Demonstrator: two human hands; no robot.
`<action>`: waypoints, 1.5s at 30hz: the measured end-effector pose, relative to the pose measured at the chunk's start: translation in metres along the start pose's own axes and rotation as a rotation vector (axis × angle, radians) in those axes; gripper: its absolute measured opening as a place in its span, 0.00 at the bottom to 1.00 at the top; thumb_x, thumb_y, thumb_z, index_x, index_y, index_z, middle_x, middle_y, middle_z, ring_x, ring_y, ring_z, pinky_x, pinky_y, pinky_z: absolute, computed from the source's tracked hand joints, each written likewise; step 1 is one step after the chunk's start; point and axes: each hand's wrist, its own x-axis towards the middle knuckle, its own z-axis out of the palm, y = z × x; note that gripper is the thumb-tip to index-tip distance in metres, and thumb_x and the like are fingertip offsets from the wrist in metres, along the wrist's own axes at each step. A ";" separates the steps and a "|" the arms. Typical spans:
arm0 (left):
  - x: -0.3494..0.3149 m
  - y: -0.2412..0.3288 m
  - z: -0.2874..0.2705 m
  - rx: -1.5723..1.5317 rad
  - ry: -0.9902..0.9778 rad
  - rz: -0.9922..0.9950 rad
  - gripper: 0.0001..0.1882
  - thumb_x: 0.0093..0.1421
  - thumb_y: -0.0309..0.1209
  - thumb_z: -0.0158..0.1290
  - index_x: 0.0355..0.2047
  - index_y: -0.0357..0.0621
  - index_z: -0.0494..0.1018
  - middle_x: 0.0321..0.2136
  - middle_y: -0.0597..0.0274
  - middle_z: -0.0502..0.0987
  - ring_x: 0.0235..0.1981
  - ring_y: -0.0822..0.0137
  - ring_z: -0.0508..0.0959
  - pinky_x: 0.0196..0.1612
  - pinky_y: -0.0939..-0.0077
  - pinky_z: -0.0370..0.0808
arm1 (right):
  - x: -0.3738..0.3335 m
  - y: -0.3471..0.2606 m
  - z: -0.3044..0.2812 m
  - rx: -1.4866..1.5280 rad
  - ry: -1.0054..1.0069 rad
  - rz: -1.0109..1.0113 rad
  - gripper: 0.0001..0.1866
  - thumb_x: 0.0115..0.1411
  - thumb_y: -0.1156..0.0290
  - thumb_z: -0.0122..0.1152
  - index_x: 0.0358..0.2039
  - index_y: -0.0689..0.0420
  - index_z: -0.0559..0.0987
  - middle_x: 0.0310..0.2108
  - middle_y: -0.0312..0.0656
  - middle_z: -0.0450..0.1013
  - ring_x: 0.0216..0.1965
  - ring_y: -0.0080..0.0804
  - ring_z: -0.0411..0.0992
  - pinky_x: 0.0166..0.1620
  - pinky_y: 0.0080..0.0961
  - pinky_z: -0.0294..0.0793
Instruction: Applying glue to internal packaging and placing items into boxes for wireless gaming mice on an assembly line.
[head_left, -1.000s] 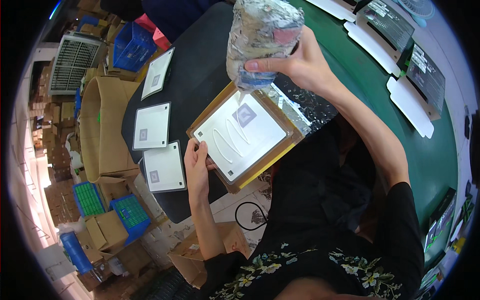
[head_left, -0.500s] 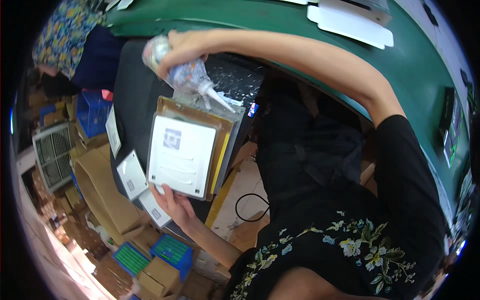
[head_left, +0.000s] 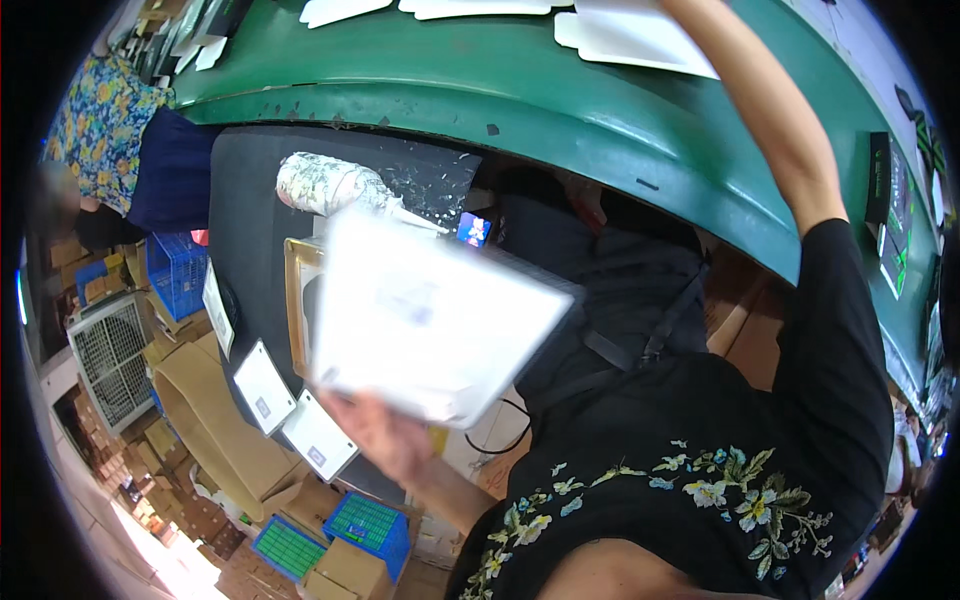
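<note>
My left hand [head_left: 390,435] grips the lower edge of a white rectangular panel [head_left: 430,310], which is tilted and smeared by motion. A brown-edged frame or tray [head_left: 298,262] shows partly behind the panel on the black work surface [head_left: 250,230]. Just beyond lies a wrapped squeeze bottle [head_left: 335,183] on its side, its white nozzle pointing right. My right arm [head_left: 775,120] stretches to the top edge over the green table; the hand itself is outside the picture, beside white card pieces [head_left: 640,38].
Smaller white panels [head_left: 320,435] lie along the black surface's near left edge. A green table [head_left: 520,110] spans the far side. Cardboard boxes [head_left: 215,420] and blue crates [head_left: 370,525] stand at the left and below. Another person [head_left: 110,130] is at the far left.
My right hand has let go of the squeeze bottle, now lying down, and moved out past the top edge. My left hand has lifted the white panel off the brown-edged frame, toward the right.
</note>
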 end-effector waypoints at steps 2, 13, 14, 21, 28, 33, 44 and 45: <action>0.006 -0.038 0.073 -0.116 -0.039 -0.171 0.31 0.66 0.22 0.49 0.67 0.39 0.51 0.55 0.51 0.71 0.54 0.63 0.75 0.56 0.64 0.75 | -0.021 0.095 -0.026 -0.162 0.321 -0.190 0.23 0.60 0.60 0.59 0.52 0.59 0.76 0.46 0.59 0.74 0.49 0.57 0.72 0.52 0.44 0.71; 0.092 -0.103 0.227 -0.201 -0.451 -0.428 0.24 0.72 0.29 0.42 0.66 0.40 0.52 0.45 0.51 0.77 0.34 0.65 0.84 0.33 0.70 0.86 | -0.197 0.155 -0.127 -0.482 -0.072 0.494 0.27 0.69 0.46 0.43 0.63 0.46 0.71 0.49 0.53 0.69 0.52 0.50 0.71 0.56 0.40 0.69; 0.101 -0.106 0.235 -0.175 -0.459 -0.420 0.25 0.72 0.29 0.42 0.66 0.40 0.51 0.43 0.50 0.78 0.32 0.64 0.85 0.31 0.71 0.86 | -0.210 0.162 -0.138 -0.394 -0.016 0.523 0.28 0.69 0.47 0.44 0.63 0.46 0.70 0.50 0.52 0.69 0.52 0.50 0.71 0.56 0.40 0.69; 0.162 -0.100 0.234 -0.078 -0.609 -0.463 0.23 0.70 0.29 0.45 0.63 0.37 0.56 0.43 0.51 0.77 0.32 0.63 0.85 0.28 0.74 0.85 | -0.213 0.187 -0.162 -0.259 -0.063 0.333 0.24 0.71 0.55 0.44 0.62 0.51 0.71 0.48 0.45 0.70 0.49 0.45 0.71 0.53 0.32 0.69; 0.154 -0.101 0.255 -0.032 -0.536 -0.526 0.25 0.70 0.28 0.45 0.65 0.41 0.55 0.43 0.53 0.78 0.29 0.67 0.84 0.26 0.79 0.83 | -0.216 0.168 -0.151 -0.239 -0.061 0.377 0.22 0.70 0.55 0.44 0.58 0.51 0.73 0.47 0.46 0.70 0.49 0.46 0.72 0.53 0.35 0.70; 0.149 -0.117 0.285 0.000 -0.522 -0.487 0.23 0.70 0.28 0.46 0.64 0.40 0.58 0.38 0.59 0.79 0.25 0.76 0.80 0.23 0.86 0.76 | -0.209 0.149 -0.140 -0.332 0.091 0.533 0.20 0.69 0.52 0.42 0.49 0.49 0.77 0.40 0.45 0.74 0.44 0.51 0.74 0.47 0.43 0.73; 0.094 -0.121 0.325 -0.156 -0.442 -0.580 0.22 0.72 0.31 0.42 0.64 0.45 0.54 0.54 0.46 0.71 0.50 0.53 0.78 0.51 0.58 0.80 | -0.224 0.151 -0.143 -0.377 0.140 0.608 0.22 0.69 0.49 0.43 0.48 0.49 0.78 0.39 0.46 0.74 0.42 0.51 0.75 0.46 0.44 0.73; 0.094 -0.125 0.337 -0.228 -0.498 -0.592 0.22 0.73 0.30 0.41 0.65 0.45 0.53 0.55 0.46 0.69 0.52 0.53 0.77 0.52 0.57 0.78 | -0.219 0.151 -0.143 -0.371 0.140 0.610 0.22 0.69 0.48 0.43 0.48 0.49 0.78 0.39 0.46 0.74 0.42 0.51 0.75 0.45 0.44 0.74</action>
